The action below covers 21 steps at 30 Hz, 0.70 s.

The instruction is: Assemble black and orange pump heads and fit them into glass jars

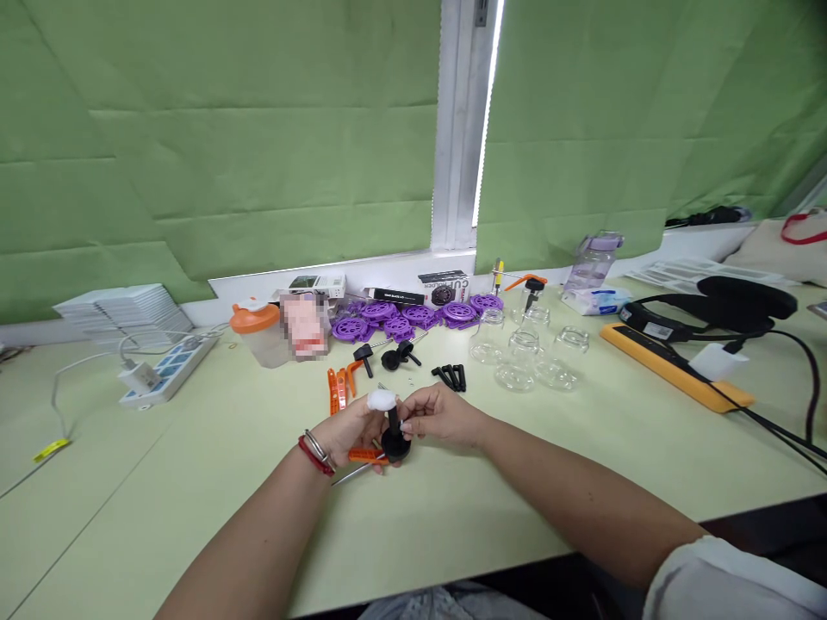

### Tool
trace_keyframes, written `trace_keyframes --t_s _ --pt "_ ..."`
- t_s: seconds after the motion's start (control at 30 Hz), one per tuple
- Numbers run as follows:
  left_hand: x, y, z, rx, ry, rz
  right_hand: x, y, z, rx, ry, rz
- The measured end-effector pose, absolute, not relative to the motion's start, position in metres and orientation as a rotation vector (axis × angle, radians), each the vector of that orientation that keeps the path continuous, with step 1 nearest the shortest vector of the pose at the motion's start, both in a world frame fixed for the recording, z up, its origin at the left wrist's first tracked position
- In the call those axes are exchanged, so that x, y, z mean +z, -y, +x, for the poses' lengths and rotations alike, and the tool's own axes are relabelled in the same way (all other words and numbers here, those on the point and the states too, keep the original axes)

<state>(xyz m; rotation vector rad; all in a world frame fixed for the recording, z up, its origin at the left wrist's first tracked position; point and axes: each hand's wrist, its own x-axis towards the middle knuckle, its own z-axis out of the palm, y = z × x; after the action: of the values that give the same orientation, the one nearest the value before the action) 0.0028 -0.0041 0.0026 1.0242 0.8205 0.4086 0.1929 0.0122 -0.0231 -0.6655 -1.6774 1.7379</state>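
Left hand pinches white cotton wad at top of black knobbed stem; right hand grips stem, low over tabletop. Risks — loose wad could slip off stem; orange-handled tool under left hand could snag; glass jars near right elbow's sweep.

An office or small assembly room. A pale green worktop runs under a window with green blinds. Power strips and purple plastic parts lie along it.

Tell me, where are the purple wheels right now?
The purple wheels lie at the table's far edge, centre of the head view, under the window, left of the glass jars.
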Motion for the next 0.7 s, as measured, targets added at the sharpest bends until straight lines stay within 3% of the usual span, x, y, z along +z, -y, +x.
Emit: trace_keyframes --t_s 0.53,0.7 --pt "0.007 0.007 0.006 0.437 -0.835 1.016 -0.022 -0.010 0.190 1.735 1.618 -0.660" --pt "0.014 0.011 0.005 0.660 -0.815 0.965 -0.016 -0.011 0.189 1.534 1.492 -0.673"
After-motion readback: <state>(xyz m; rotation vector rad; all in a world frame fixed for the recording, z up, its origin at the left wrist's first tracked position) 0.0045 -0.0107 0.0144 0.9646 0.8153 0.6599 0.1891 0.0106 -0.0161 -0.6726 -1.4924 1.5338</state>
